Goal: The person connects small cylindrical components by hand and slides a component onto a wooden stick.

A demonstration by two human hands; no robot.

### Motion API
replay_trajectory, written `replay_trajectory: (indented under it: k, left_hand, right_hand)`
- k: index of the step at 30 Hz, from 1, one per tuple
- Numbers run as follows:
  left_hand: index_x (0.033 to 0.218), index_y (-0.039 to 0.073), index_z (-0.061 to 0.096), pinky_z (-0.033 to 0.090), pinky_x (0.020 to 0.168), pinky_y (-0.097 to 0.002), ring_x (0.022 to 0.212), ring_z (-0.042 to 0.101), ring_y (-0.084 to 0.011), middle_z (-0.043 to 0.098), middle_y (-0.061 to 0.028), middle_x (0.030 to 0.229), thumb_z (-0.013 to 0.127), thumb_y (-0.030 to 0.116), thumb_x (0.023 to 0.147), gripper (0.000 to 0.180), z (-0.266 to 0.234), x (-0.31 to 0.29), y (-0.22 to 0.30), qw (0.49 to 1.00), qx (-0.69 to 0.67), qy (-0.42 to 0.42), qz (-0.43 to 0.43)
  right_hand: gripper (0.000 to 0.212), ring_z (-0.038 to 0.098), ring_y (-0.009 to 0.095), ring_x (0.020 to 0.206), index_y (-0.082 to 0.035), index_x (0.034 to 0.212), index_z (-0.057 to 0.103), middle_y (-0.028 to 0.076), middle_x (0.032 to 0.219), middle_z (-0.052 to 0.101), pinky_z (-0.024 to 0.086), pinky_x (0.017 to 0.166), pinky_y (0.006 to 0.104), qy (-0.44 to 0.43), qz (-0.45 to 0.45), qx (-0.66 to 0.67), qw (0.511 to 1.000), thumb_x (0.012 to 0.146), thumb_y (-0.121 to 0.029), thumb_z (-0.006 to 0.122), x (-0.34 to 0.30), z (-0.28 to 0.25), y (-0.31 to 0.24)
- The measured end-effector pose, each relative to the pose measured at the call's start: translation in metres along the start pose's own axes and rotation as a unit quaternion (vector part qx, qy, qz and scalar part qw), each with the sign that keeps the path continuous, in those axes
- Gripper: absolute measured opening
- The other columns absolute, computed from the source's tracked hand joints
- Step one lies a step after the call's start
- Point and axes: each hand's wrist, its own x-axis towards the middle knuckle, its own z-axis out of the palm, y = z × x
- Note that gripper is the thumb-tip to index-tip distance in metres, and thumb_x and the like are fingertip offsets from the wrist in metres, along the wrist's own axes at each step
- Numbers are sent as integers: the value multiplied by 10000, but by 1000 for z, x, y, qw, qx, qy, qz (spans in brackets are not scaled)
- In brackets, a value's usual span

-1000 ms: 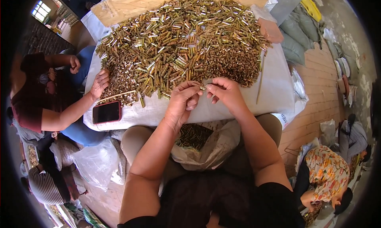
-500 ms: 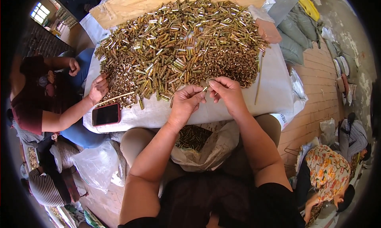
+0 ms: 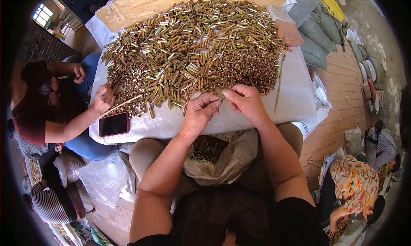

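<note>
Over the table's near edge, my left hand (image 3: 201,112) pinches a small brass-coloured metal tube (image 3: 222,98) between thumb and fingertips. The fingertips of my right hand (image 3: 245,101) are closed at the tube's other end, so both hands meet on it. Just beyond them spreads a wide heap of similar brass-coloured tubes (image 3: 175,44). Smaller, shorter brass-coloured pieces (image 3: 252,70) are piled at the heap's near right, with more of them at its near left. Between my knees an open white sack (image 3: 214,173) holds many thin metal tubes.
A red-cased phone (image 3: 114,125) lies at the table's near left. Beside it a co-worker's hand (image 3: 104,98) holds a thin stick (image 3: 122,105). Another stick (image 3: 279,85) lies on the right. A wooden board (image 3: 188,7) borders the far side. Other people sit lower left and lower right.
My right fingers have shifted slightly down and left at the tube, and less of it shows. The co-worker's hand at left has moved slightly, tilting the stick.
</note>
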Motion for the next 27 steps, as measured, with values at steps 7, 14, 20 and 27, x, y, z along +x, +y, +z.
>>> replay_trajectory:
  k: [7,14,20,27]
  left_hand:
    - [870,38,608,255,423,-176,473,352,-14,523,25,623,551,128,891,109,-1,-1,3,999,40,-25,-1]
    - [849,40,612,276,435,-178,484,367,-21,521,17,613,546,128,892,118,0,-3,3,997,55,-20,-55]
    - [879,22,619,268,421,-183,470,360,-22,522,11,607,549,111,884,113,0,-5,-11,997,39,-1,-72]
    - [850,9,644,322,447,-196,491,424,-33,549,-2,595,573,114,866,128,-1,-6,-24,996,67,63,-3]
  right_hand:
    - [222,442,45,489,-25,697,585,-15,552,498,363,441,215,0,-17,-62,998,844,-187,624,0,-2,3]
    - [245,518,232,495,-1,704,565,106,588,530,401,476,346,86,-271,-385,878,808,-208,644,-5,6,14]
    - [290,559,328,566,-39,658,525,144,637,554,444,516,414,101,-253,-436,858,830,-266,578,-11,19,18]
    - [285,559,327,557,-41,655,524,146,652,566,444,511,420,104,-257,-448,850,836,-258,568,-8,29,30]
